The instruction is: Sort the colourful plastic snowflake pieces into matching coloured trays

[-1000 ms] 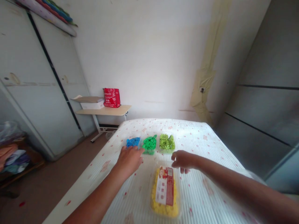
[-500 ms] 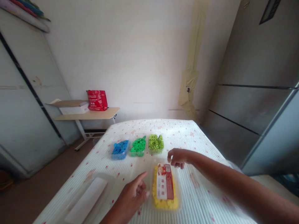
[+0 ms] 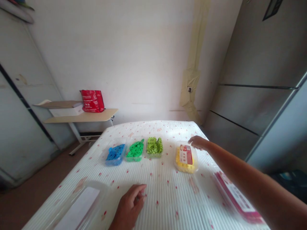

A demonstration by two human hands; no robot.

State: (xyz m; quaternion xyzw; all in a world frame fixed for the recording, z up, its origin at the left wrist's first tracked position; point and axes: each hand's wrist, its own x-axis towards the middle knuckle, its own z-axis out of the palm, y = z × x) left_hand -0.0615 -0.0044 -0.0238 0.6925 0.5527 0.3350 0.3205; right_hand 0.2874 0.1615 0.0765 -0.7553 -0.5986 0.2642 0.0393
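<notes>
My right hand (image 3: 198, 142) is at the far right corner of a clear plastic box of yellow pieces (image 3: 187, 166), its fingers closed on the rim. A red and white label covers part of that box's lid. My left hand (image 3: 130, 204) hovers low over the near middle of the table, loosely curled and holding nothing, with a gap between thumb and fingers. Farther back stand three clear tubs in a row: blue pieces (image 3: 115, 152), green pieces (image 3: 135, 150) and lime-green pieces (image 3: 154, 146).
A flat clear package with a white label (image 3: 78, 207) lies at the near left of the cloth-covered table (image 3: 165, 127). Under my right forearm is a pink labelled box (image 3: 236, 196), partly hidden. A side table (image 3: 96, 116) bears a red bag (image 3: 93, 101); a grey fridge (image 3: 254, 105) stands right.
The yellow box has moved away from me and to the right, with my right hand at its far corner. My left hand has come off its side and curled more. The view has shifted right.
</notes>
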